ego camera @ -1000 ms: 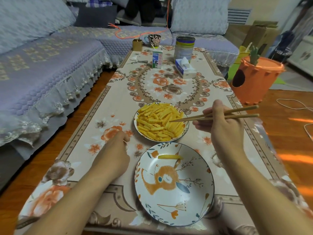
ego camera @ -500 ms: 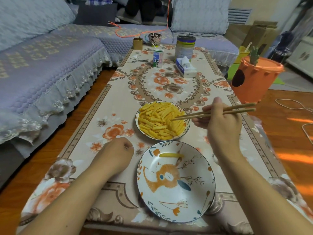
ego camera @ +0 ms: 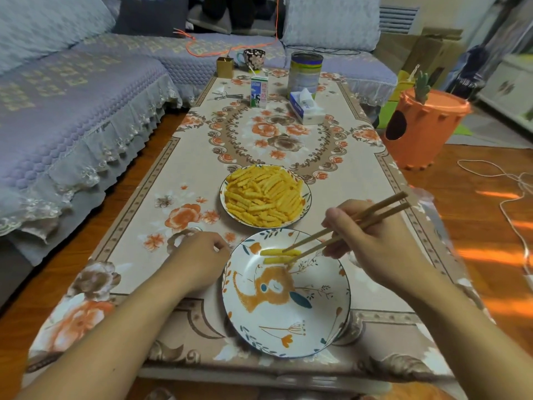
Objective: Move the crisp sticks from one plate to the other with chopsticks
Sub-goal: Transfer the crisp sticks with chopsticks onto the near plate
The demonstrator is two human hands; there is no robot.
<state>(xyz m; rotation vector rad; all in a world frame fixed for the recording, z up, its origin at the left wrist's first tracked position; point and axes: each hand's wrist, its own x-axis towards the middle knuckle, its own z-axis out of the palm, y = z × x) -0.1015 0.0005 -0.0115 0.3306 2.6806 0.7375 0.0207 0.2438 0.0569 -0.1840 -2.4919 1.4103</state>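
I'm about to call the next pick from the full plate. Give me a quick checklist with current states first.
1. Right hand grips the chopsticks: ok.
2. Chopstick tips over the deer plate, at the two crisp sticks lying there: ok.
3. Newest stick released from the tips: cannot tell; they overlap it.
4. Full plate heaped with sticks, nothing lying over the heap: ok.
5. Left hand rests on the tablecloth beside the deer plate, clear of the path: ok.
6. Spilled sticks on the tablecloth: none visible, ok.
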